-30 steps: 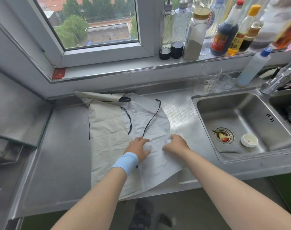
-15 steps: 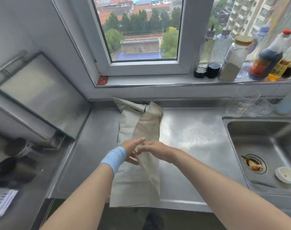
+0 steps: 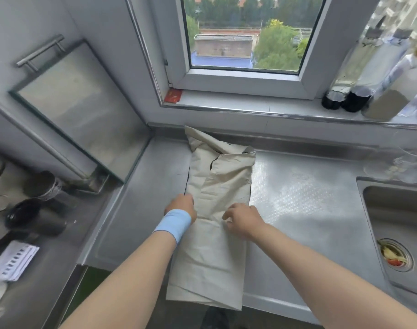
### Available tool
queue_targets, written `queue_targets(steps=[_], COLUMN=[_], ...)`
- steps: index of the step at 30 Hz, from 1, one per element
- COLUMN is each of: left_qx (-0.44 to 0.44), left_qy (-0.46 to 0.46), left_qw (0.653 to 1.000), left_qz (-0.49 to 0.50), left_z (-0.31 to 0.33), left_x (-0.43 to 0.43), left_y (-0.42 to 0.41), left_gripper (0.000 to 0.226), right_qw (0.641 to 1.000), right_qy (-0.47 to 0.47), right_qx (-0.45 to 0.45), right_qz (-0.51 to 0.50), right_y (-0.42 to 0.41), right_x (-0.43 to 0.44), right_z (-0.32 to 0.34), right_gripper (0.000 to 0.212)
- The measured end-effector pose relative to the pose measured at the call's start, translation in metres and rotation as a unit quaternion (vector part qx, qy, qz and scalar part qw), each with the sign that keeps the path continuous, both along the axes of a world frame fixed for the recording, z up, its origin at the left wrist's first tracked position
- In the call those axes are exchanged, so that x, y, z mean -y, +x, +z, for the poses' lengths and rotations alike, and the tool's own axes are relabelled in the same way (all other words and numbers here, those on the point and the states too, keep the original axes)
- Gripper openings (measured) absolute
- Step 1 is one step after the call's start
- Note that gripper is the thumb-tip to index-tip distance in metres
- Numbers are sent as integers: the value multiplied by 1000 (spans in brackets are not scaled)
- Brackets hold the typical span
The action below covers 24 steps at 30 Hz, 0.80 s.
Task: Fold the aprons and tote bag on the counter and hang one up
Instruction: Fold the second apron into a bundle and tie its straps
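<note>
Right hand (image 3: 245,219): fingers (image 3: 227,216) bent and slightly apart, tips resting on the cloth near its right edge, not closed around anything visible. Left hand (image 3: 180,205): knuckles up and fingers curled under at the cloth's left edge. The tips are hidden, so it cannot be told whether they grip the edge or only press on it. A light blue wristband (image 3: 174,223) sits just behind this hand.

Both hands rest on a beige apron (image 3: 217,257), folded lengthwise into a long narrow strip lying on a stainless steel counter (image 3: 297,210). Its far end is bunched against the back wall below the window sill (image 3: 250,108), with a bit of black strap (image 3: 212,163) showing. Its near end hangs slightly over the counter's front edge.

Right of the strip is a wide stretch of bare textured steel, reaching to the sink (image 3: 392,205). Left of it, a narrower bare band runs to a raised glass lid (image 3: 79,110). Bottles (image 3: 354,100) stand on the sill, well apart from the hands.
</note>
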<state>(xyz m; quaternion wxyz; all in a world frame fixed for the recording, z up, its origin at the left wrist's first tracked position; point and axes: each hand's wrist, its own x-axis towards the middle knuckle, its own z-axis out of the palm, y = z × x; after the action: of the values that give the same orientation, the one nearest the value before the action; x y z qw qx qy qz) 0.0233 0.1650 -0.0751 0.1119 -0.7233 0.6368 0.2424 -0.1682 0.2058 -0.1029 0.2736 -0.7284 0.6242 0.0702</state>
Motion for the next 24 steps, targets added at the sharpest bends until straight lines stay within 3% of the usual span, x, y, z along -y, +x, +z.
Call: queue_targets(steps=[3, 6, 8, 12, 19, 22, 24], left_qx=[-64, -124, -144, -150, -155, -154, -165], left_qy=[-59, -86, -97, -94, -57, -34, -24], left_qw=[995, 985, 978, 968, 970, 982, 985], left_qz=[-49, -87, -117, -179, -181, -104, -50], left_z=[8, 12, 14, 16, 13, 11, 9], left_x=[26, 56, 79, 125, 184, 198, 206], left_y=[-21, -47, -64, -98, -140, -148, -148], left_gripper=[28, 30, 35, 46, 41, 39, 25], right_qw=[996, 971, 932, 819, 811, 780, 768], right_qy=[-50, -70, -37, 39, 27, 31, 34], right_qx=[20, 77, 136, 276, 389, 437, 430], right_qz=[-64, -214, -333, -502, -435, -447, -474], right_y=[-10, -28, -41, -57, -56, -56, -55], right_x=[24, 54, 77, 121, 156, 160, 161], right_z=[11, 19, 24, 24, 24, 22, 15], right_gripper=[35, 35, 37, 55, 57, 40, 34])
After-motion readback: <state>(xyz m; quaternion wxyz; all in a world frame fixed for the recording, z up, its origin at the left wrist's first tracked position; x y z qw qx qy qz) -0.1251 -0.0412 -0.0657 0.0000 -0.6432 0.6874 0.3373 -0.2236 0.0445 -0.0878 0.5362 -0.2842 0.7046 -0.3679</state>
